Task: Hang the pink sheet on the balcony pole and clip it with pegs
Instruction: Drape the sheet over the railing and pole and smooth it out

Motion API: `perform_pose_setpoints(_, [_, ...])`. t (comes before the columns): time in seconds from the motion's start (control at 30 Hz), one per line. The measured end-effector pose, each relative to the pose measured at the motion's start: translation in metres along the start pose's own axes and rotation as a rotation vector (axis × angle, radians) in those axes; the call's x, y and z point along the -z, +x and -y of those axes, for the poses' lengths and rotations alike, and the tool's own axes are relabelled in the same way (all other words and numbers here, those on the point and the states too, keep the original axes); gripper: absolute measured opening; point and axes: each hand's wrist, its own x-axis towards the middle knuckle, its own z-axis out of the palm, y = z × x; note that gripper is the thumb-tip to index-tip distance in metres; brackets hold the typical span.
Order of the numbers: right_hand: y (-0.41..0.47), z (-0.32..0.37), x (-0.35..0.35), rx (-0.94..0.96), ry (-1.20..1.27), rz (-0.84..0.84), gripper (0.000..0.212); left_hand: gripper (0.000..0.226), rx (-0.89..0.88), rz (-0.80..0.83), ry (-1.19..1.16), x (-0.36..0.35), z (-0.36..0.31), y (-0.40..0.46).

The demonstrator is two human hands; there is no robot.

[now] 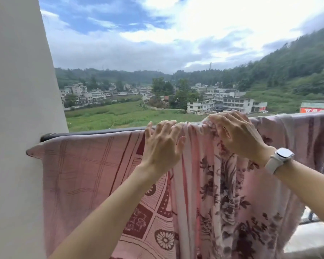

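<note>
Pink sheet (94, 165) draped over balcony pole (94, 132), bunched mid-span. Left hand (162, 146), fingers spread, rests on the fold, probably steadying it; right hand (236, 135) curls into the bunched cloth, likely to spread it. No pegs seen.

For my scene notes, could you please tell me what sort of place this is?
Probably an upper-floor home balcony: a pink sheet draped over a rail pole, beside a white wall, overlooking buildings below.
</note>
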Motion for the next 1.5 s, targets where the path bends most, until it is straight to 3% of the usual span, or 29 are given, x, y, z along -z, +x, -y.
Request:
perform_pose_setpoints(0.23, [-0.088,-0.146,0.05,-0.474,-0.124,-0.022,0.045,0.06,-0.258,0.05,0.042,-0.082,-0.138,0.067])
perform_pose_setpoints(0.37, [-0.126,-0.224,0.064,-0.729,-0.086,0.096,0.076,0.069,-0.216,0.091,0.169,-0.138,-0.193,0.103])
perform_pose_setpoints(0.43, [-0.132,-0.246,0.059,-0.777,0.047,0.233,0.101,0.051,-0.179,0.041,0.158,-0.156,-0.207,0.117])
perform_pose_setpoints(0.5, [-0.131,-0.257,0.047,-0.803,0.241,0.31,0.113,0.033,-0.137,-0.15,0.093,-0.171,-0.212,0.125])
perform_pose_setpoints(0.6, [-0.121,-0.268,0.028,-0.806,0.37,0.313,0.084,0.02,-0.088,-0.268,0.036,-0.179,-0.215,0.132])
perform_pose_setpoints(0.7, [-0.114,-0.271,0.016,-0.775,0.337,0.321,0.044,0.014,-0.083,-0.201,0.017,-0.174,-0.227,0.142])
perform_pose_setpoints(0.83, [-0.121,-0.301,0.037,-0.659,0.341,0.122,0.012,0.006,0.002,-0.234,-0.002,-0.174,-0.253,0.158])
perform_pose_setpoints(0.93, [-0.113,-0.355,0.077,-0.68,0.421,-0.098,0.014,0.007,0.077,-0.327,-0.058,-0.185,-0.28,0.188])
perform_pose_setpoints(1.1, [-0.052,-0.461,0.131,-0.67,0.341,-0.306,0.018,0.011,0.119,-0.454,-0.14,-0.207,-0.341,0.277])
perform_pose_setpoints(1.33, [0.02,-0.565,0.168,-0.397,0.141,-0.529,0.02,0.016,0.194,-0.626,-0.071,-0.26,-0.389,0.395])
perform_pose_setpoints(1.4, [0.026,-0.589,0.162,-0.345,0.124,-0.436,0.019,0.017,0.253,-0.495,0.01,-0.286,-0.392,0.41])
perform_pose_setpoints(1.43, [0.024,-0.601,0.155,-0.336,0.129,-0.279,0.022,0.018,0.246,-0.334,0.081,-0.303,-0.392,0.415])
perform_pose_setpoints(1.5, [0.003,-0.621,0.134,-0.363,0.096,0.29,0.031,0.022,0.171,0.186,0.2,-0.331,-0.393,0.413])
